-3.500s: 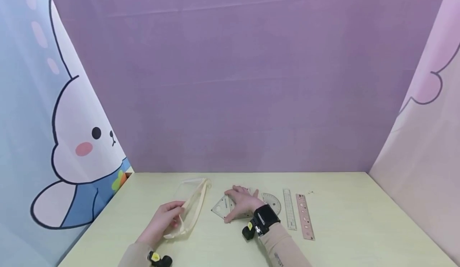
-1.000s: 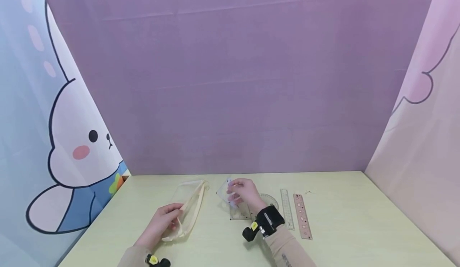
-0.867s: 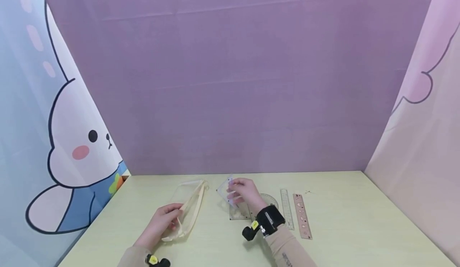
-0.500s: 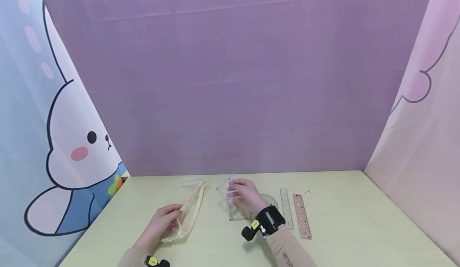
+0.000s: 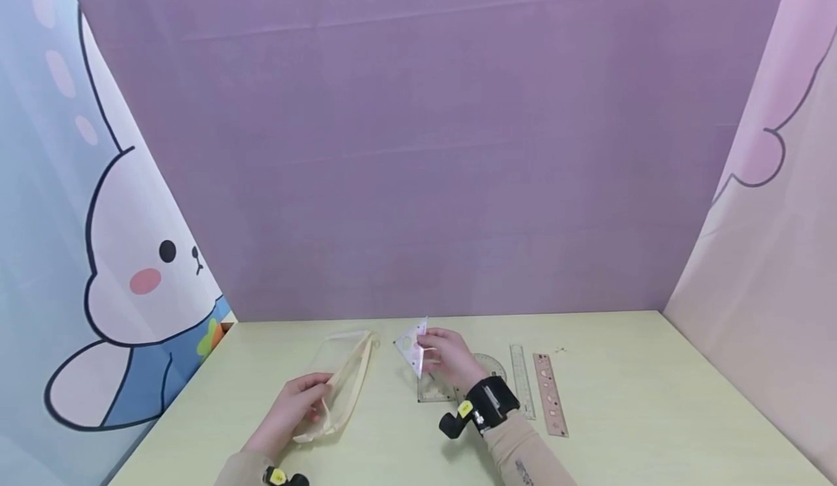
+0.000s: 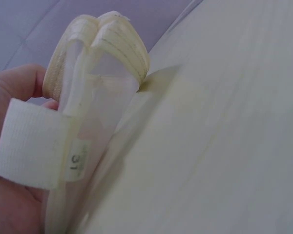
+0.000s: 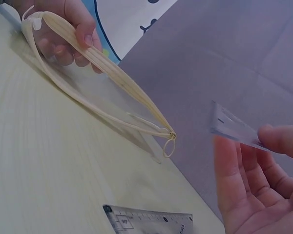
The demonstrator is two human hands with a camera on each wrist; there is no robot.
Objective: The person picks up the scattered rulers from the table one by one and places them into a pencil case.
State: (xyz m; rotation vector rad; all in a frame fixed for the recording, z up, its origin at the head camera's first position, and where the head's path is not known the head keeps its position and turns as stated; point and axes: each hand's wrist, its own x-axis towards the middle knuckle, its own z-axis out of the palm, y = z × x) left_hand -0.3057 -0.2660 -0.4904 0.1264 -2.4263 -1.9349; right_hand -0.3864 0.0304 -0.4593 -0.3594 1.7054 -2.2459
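On the left side of the table, my left hand (image 5: 294, 407) grips the near edge of a pale, see-through zip pouch (image 5: 332, 354). Its zip mouth (image 7: 129, 87) gapes in the right wrist view, and a white tab with a "31" label (image 6: 74, 161) shows in the left wrist view. My right hand (image 5: 453, 355) pinches a clear set square (image 5: 409, 348) between thumb and fingers, tilted above the table and apart from the pouch. Under that hand lies another clear set square (image 5: 431, 391), partly hidden. Just beyond the wrist is a clear protractor (image 5: 492, 364), also partly covered.
To the right lie a clear straight ruler (image 5: 522, 381) and a pink ruler with cut-out shapes (image 5: 551, 395). A small dark mark (image 5: 560, 349) is on the pale table (image 5: 641, 399) behind them. A purple curtain (image 5: 445, 181) hangs at the table's far edge.
My right hand, earlier spread over the set squares on the table, has lifted one and turned it more upright. The left hand keeps its hold on the pouch. The head view has shifted slightly.
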